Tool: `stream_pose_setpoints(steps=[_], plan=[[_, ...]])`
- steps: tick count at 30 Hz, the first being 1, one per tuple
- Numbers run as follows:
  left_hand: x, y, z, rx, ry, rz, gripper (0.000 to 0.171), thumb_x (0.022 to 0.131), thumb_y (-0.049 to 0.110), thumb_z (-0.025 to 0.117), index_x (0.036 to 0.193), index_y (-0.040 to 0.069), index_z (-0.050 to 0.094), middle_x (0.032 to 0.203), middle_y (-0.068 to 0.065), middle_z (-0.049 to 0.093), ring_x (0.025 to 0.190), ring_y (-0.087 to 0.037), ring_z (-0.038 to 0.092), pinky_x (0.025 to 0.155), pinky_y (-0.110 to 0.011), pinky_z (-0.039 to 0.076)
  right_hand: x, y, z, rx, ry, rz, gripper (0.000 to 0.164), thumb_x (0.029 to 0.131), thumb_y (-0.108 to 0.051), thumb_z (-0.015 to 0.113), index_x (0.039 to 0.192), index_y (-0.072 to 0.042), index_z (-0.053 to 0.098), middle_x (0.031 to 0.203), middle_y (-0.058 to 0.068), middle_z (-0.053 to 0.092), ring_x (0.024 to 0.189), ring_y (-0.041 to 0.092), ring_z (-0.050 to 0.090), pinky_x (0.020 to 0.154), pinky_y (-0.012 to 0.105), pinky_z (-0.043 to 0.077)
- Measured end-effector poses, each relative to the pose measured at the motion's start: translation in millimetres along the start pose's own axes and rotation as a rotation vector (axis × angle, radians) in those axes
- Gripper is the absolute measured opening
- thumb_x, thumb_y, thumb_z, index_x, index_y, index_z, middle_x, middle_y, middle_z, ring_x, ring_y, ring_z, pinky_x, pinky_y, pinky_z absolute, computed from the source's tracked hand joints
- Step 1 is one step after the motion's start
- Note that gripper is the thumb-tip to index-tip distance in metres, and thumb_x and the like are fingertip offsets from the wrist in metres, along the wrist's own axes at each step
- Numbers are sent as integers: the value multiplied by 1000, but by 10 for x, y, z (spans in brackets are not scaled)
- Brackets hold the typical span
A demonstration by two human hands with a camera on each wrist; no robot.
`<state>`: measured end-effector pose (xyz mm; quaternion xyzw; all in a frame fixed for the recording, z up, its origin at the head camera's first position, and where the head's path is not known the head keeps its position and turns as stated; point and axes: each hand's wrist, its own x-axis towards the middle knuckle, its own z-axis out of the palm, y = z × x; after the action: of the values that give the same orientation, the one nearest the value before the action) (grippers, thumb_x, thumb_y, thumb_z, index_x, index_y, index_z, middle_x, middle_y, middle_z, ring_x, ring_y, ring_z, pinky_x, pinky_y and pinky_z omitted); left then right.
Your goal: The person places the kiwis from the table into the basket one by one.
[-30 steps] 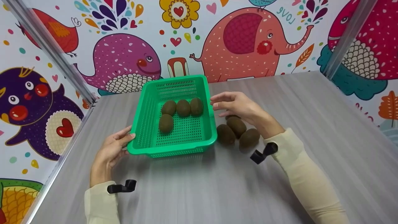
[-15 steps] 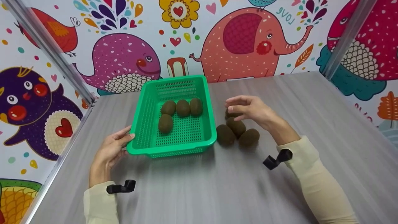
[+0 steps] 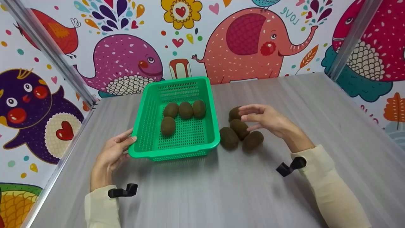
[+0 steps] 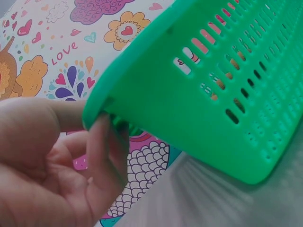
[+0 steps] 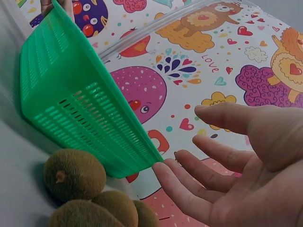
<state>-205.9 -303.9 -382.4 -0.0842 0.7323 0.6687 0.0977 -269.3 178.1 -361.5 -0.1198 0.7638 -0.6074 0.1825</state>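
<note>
A green plastic basket (image 3: pixel 152 155) with slotted walls stands on the table, several brown kiwis (image 3: pixel 186 110) lying inside it. My left hand (image 3: pixel 110 155) pinches the basket's near left rim, thumb on top and fingers beneath, as the left wrist view shows. Right of the basket, several more kiwis (image 3: pixel 229 138) sit bunched together on the tabletop. My right hand (image 3: pixel 269 120) hovers beside that bunch, its fingers relaxed and apart with nothing held. Its fingertips overlap the farthest loose kiwi (image 3: pixel 235 114) in the head view. In the right wrist view the palm (image 5: pixel 265 184) shows bare.
The grey wood-grain table (image 3: pixel 177 190) reaches back to a wall (image 3: pixel 190 41) printed with cartoon animals. Metal posts (image 3: pixel 57 57) rise at the back corners. A black camera mount (image 3: pixel 122 191) is strapped on each sleeve.
My right hand has drawn back from the basket's right side, moving right and toward me past the loose kiwis. The left hand, basket and kiwis stay in place.
</note>
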Motion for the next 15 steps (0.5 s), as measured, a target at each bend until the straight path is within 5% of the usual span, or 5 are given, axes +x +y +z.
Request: stream_pose_setpoints(steps=[15], plan=[[13, 1, -4, -9, 1, -5, 64, 102, 20, 59, 158, 10, 30, 104, 11, 70, 83, -6, 71, 68, -22, 59, -87, 230, -243, 13, -33, 82, 65, 94, -27, 72, 148, -2, 44, 153, 21, 43, 131, 33, 53, 92, 38, 59]])
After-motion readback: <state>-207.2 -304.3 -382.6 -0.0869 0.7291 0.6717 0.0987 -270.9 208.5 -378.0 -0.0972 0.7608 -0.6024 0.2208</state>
